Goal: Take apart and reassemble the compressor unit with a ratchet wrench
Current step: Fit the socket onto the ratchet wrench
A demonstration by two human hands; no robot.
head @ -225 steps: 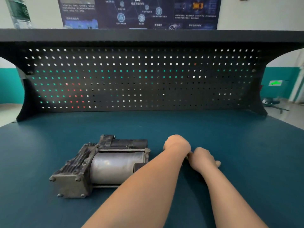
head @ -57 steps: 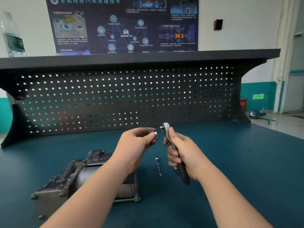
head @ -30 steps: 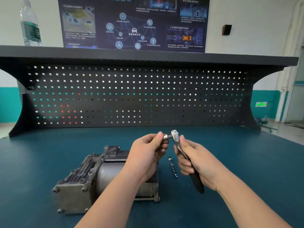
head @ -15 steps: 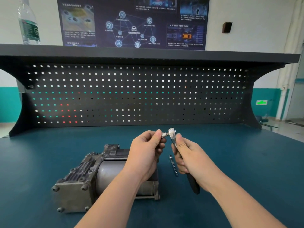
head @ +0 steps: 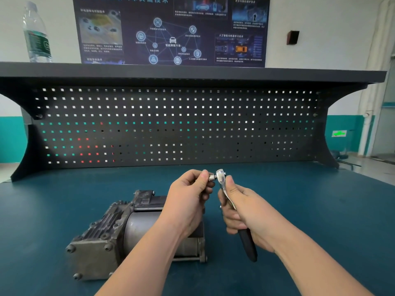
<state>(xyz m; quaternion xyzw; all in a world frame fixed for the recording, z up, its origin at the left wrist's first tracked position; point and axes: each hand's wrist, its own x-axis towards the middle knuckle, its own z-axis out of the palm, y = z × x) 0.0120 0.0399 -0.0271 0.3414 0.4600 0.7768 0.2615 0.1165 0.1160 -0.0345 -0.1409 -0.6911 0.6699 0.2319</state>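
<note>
The grey metal compressor unit (head: 119, 233) lies on its side on the blue bench top, left of centre, its bolted end plate toward me. Above its right end I hold both hands raised. My right hand (head: 245, 210) grips the ratchet wrench (head: 245, 242) by its black handle, thumb up near the chrome head (head: 220, 175). My left hand (head: 188, 195) pinches a small silver socket (head: 211, 177) against the wrench head's left side. My left forearm hides the right part of the compressor.
The blue bench top (head: 320, 210) stretches right and behind. A black pegboard (head: 171, 124) backs the bench under a dark shelf. A water bottle (head: 37, 35) stands on the shelf at left. A poster (head: 171, 28) hangs on the wall.
Both hands lifted the wrench and socket off the bench and brought them together. Over the last second the socket has stayed at the wrench head. The small bit seen on the bench is now hidden.
</note>
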